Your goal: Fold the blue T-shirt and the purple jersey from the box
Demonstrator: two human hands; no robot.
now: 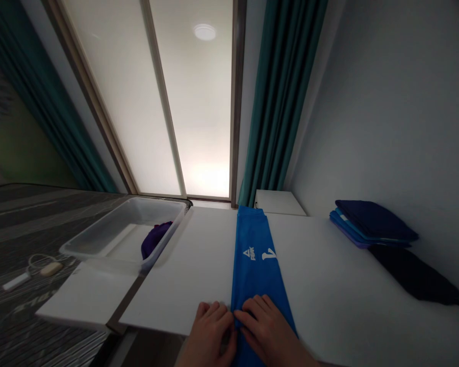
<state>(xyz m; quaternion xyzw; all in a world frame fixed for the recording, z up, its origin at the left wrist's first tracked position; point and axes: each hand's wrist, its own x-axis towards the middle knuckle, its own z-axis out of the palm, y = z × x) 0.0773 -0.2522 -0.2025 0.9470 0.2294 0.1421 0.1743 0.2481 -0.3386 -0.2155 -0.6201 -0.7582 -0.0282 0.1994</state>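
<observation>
Bare left hand [210,331]; bare right hand [268,326]; uncovered wrists [286,354]

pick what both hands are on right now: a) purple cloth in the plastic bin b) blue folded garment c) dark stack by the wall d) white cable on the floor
B, since the left hand and the right hand both rest on the near end of the blue folded garment, which lies on the white tabletop.

Fig.: frosted glass window [164,102] at 12 o'clock w/ round ceiling light [204,32]; teal curtains [279,102] either side; grey wall [386,102] at 2; white cabinet [279,202] nr 12; dark wood-grain flr [30,214] at 9.
</observation>
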